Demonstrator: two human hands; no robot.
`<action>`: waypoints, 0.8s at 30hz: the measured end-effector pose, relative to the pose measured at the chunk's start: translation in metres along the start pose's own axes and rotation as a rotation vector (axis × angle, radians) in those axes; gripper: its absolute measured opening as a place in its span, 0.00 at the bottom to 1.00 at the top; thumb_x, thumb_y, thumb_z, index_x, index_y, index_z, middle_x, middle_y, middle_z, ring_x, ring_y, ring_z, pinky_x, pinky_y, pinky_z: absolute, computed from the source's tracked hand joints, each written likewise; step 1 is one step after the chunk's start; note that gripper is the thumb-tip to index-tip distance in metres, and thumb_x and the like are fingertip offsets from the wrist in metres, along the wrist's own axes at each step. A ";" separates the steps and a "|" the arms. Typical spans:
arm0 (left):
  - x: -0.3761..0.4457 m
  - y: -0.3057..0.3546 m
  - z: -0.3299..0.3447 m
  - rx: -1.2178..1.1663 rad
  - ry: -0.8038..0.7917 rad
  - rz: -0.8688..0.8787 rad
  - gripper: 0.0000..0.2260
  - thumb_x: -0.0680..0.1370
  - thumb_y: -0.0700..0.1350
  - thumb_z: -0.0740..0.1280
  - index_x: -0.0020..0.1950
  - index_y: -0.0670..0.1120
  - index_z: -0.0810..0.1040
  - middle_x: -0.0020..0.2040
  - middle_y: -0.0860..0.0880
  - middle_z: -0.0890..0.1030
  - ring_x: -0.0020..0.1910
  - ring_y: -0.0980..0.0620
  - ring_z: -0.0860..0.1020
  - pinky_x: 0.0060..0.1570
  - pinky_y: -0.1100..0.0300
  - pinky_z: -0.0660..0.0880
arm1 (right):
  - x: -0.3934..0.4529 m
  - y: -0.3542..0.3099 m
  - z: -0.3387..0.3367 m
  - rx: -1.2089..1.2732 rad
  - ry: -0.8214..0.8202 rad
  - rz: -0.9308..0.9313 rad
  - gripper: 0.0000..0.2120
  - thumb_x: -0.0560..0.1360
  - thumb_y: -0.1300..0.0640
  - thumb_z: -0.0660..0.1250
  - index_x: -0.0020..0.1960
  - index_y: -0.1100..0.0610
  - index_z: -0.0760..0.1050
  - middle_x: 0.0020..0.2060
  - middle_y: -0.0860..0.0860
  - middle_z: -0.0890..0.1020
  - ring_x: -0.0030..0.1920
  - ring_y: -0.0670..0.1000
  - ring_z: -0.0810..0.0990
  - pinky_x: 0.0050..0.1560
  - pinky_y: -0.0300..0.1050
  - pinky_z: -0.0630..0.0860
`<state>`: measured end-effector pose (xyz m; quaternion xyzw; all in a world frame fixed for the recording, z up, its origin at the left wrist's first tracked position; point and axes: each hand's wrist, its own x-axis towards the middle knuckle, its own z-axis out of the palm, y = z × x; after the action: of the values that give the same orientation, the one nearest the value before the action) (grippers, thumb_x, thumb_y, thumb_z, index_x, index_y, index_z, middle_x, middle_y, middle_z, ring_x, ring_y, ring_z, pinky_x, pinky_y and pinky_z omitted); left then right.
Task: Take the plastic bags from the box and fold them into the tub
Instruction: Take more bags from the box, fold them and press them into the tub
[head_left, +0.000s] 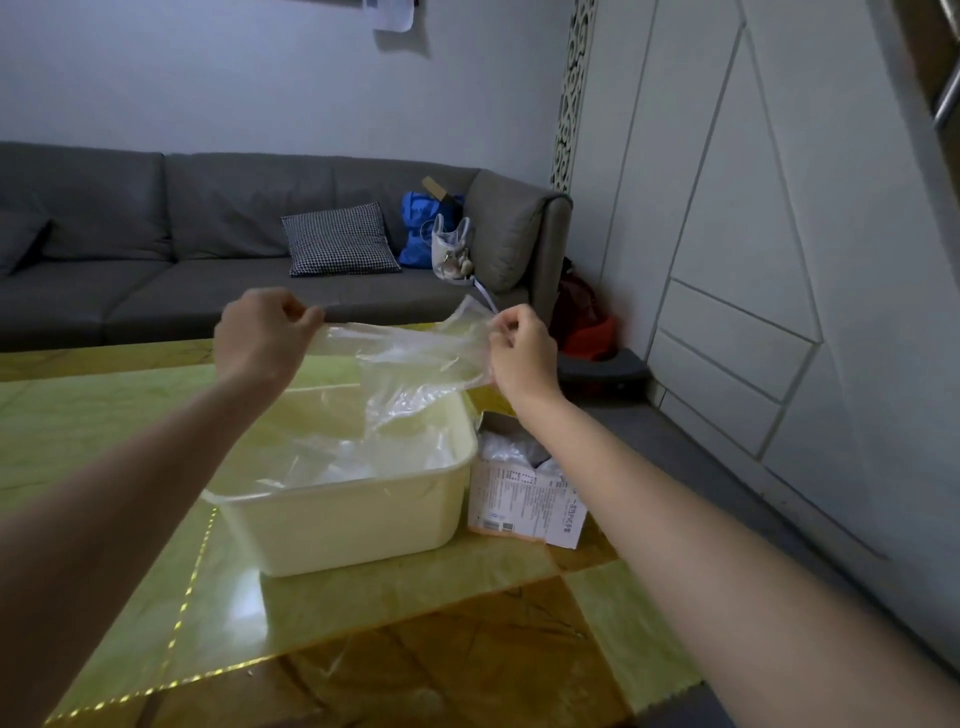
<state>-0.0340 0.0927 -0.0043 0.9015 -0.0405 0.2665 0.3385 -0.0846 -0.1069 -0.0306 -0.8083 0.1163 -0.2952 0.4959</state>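
Tub (353, 514), cream plastic, one, stands on the bench (363, 613) and holds a loose heap of clear plastic bags (332, 457); we cannot count them, as the layers blur together. Box (524, 499), one, white card with printed text, sits just beside the tub on its right, near the bench edge. Its top is open and crumpled clear plastic shows inside, number again not countable.

We hold one clear plastic bag (410, 358) stretched in the air above the far side of the tub. Our left hand (262, 332) pinches its left top edge with curled fingers (298, 312); our right hand (522, 353) pinches the right edge, fingers likewise curled on the film. The bag hangs between the two hands, its lower part drooping toward the tub's inside.

Beyond the bench: one grey sofa (156, 234) carrying one checked cushion (340, 239), one blue bag (421, 228) and one small white carrier bag (452, 249).
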 end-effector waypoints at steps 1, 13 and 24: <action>0.005 -0.005 -0.004 0.096 0.007 0.001 0.13 0.77 0.47 0.65 0.53 0.38 0.79 0.50 0.37 0.80 0.50 0.40 0.76 0.45 0.54 0.68 | -0.006 -0.001 0.010 0.002 -0.030 0.001 0.05 0.80 0.65 0.55 0.50 0.60 0.69 0.39 0.52 0.73 0.33 0.50 0.74 0.33 0.48 0.77; -0.019 -0.028 0.036 0.511 -1.059 0.247 0.35 0.71 0.53 0.72 0.73 0.50 0.59 0.69 0.48 0.68 0.64 0.48 0.71 0.61 0.56 0.68 | -0.026 0.011 0.066 -0.734 -0.445 -0.152 0.26 0.75 0.74 0.54 0.71 0.63 0.55 0.56 0.63 0.75 0.53 0.62 0.76 0.41 0.48 0.68; -0.022 -0.042 0.067 0.626 -1.043 0.319 0.34 0.73 0.45 0.71 0.74 0.48 0.57 0.69 0.44 0.66 0.64 0.46 0.71 0.62 0.56 0.69 | -0.020 0.004 0.078 -1.173 -1.120 -0.190 0.20 0.79 0.61 0.59 0.70 0.61 0.64 0.65 0.56 0.71 0.60 0.57 0.72 0.58 0.47 0.72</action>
<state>-0.0115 0.0801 -0.0817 0.9522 -0.2543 -0.1617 -0.0497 -0.0535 -0.0417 -0.0671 -0.9706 -0.0822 0.2207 -0.0504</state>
